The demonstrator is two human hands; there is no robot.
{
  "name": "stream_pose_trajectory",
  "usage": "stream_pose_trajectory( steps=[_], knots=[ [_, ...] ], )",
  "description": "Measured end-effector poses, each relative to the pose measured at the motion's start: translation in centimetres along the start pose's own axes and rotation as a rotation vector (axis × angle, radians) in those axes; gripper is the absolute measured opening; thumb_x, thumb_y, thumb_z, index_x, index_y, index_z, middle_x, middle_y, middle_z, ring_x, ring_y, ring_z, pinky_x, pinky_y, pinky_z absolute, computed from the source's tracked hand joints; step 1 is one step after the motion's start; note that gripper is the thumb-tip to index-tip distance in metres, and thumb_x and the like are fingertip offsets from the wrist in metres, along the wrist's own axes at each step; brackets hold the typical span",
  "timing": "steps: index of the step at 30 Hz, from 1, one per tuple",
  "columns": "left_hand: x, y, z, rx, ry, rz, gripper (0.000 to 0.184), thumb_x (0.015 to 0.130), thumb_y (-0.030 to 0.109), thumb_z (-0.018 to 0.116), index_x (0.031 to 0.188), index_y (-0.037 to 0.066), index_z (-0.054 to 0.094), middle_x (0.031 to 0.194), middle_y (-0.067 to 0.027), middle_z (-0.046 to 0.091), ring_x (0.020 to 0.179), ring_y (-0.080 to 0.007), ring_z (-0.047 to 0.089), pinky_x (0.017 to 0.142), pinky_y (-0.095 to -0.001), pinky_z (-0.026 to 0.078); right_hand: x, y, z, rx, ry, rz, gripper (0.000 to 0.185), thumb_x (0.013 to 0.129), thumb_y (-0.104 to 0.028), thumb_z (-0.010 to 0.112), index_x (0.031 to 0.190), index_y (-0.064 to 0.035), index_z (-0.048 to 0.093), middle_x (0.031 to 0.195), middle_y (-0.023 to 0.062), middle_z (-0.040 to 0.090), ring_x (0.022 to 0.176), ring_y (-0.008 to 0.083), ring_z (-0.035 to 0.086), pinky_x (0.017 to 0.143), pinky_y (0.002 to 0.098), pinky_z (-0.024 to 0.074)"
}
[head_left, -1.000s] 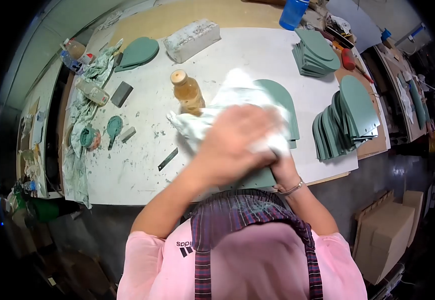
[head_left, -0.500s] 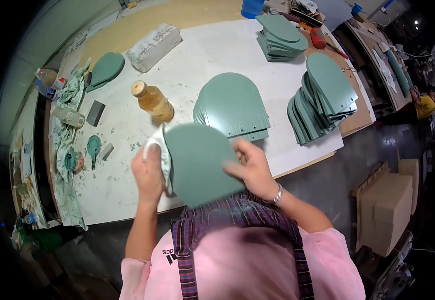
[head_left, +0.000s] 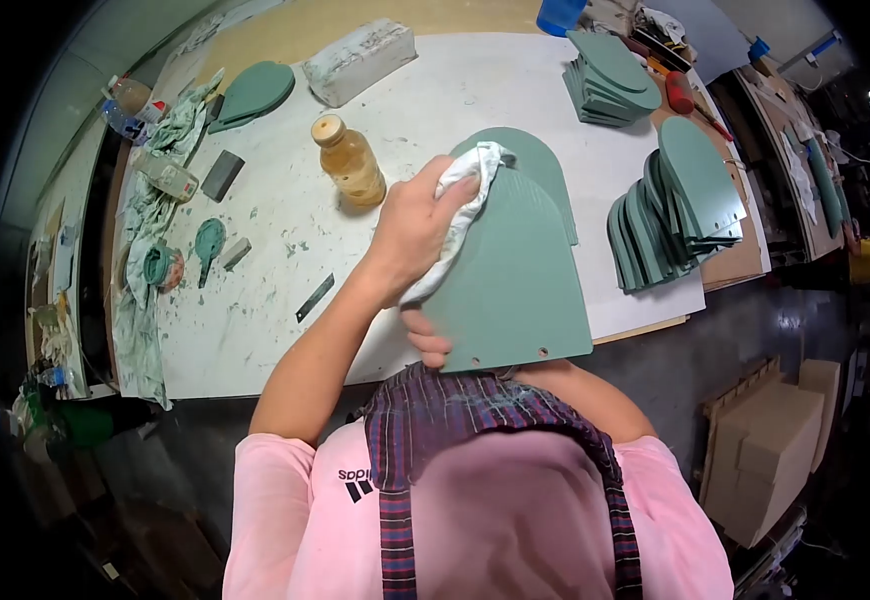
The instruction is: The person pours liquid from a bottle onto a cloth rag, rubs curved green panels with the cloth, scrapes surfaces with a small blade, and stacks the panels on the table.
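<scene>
A flat green arched panel (head_left: 520, 270), with two small holes near its straight edge, is held over the table's front edge. My left hand (head_left: 417, 225) is closed on a white cloth (head_left: 475, 180), which it presses along the panel's left edge. Beneath the panel passes my right arm, and the fingers of my right hand (head_left: 427, 338) curl round the lower left edge. The rest of that hand is hidden. Behind the held panel, a stack of similar panels (head_left: 540, 165) lies partly covered.
To the left stand a bottle of amber liquid (head_left: 350, 165), a dark block (head_left: 223, 176) and a green-stained spatula (head_left: 210, 243). A white-grey block (head_left: 360, 62) lies farther back. Fanned panels (head_left: 645, 235) and another stack (head_left: 605, 85) occupy the right. Cardboard boxes (head_left: 765, 450) stand on the floor.
The panel has turned, so its holed edge now faces me. My left hand and cloth moved up and right along its edge. My right hand went from the right side to beneath it.
</scene>
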State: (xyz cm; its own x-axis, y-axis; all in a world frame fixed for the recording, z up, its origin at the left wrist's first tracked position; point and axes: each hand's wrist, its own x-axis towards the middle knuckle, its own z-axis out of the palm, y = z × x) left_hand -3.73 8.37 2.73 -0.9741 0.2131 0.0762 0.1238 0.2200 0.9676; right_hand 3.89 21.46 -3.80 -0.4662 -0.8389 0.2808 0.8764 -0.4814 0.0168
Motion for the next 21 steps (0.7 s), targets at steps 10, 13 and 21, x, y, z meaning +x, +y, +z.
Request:
stream_pose_trajectory(
  steps=[10, 13, 21],
  knots=[
    [-2.2, -0.8, -1.5, 0.686, 0.226, 0.357, 0.047, 0.086, 0.034, 0.068, 0.123, 0.006, 0.06, 0.115, -0.0145, 0.065, 0.103, -0.0269, 0.063, 0.086, -0.0389, 0.05, -1.9, -3.4, 3.1, -0.195, 0.174, -0.368, 0.068, 0.099, -0.056, 0.039, 0.147, -0.0081, 0.035, 0.147, 0.0141, 0.043, 0.131, 0.0319, 0.048, 0.109, 0.0502, 0.0375],
    [-5.1, 0.9, 1.9, 0.97, 0.12, 0.461, 0.074, 0.079, 0.044, 0.072, 0.139, 0.009, 0.047, 0.146, -0.0127, 0.043, 0.132, -0.034, 0.043, 0.107, -0.0531, 0.036, -1.8, -2.8, 3.0, -0.502, 0.732, -0.602, 0.068, 0.097, -0.052, 0.047, 0.147, -0.0081, 0.035, 0.145, 0.0138, 0.045, 0.129, 0.0308, 0.049, 0.109, 0.0473, 0.039],
    [-0.9, -2.1, -6.0, 0.565, 0.211, 0.088, 0.034, 0.092, 0.027, 0.062, 0.118, 0.005, 0.063, 0.099, -0.0149, 0.07, 0.081, -0.025, 0.068, 0.07, -0.0322, 0.051, -3.7, -2.8, 2.3, -0.214, 0.402, -0.47, 0.055, 0.092, -0.027, 0.054, 0.135, 0.0061, 0.046, 0.13, 0.0228, 0.057, 0.114, 0.0343, 0.06, 0.101, 0.0464, 0.0477]
  ],
)
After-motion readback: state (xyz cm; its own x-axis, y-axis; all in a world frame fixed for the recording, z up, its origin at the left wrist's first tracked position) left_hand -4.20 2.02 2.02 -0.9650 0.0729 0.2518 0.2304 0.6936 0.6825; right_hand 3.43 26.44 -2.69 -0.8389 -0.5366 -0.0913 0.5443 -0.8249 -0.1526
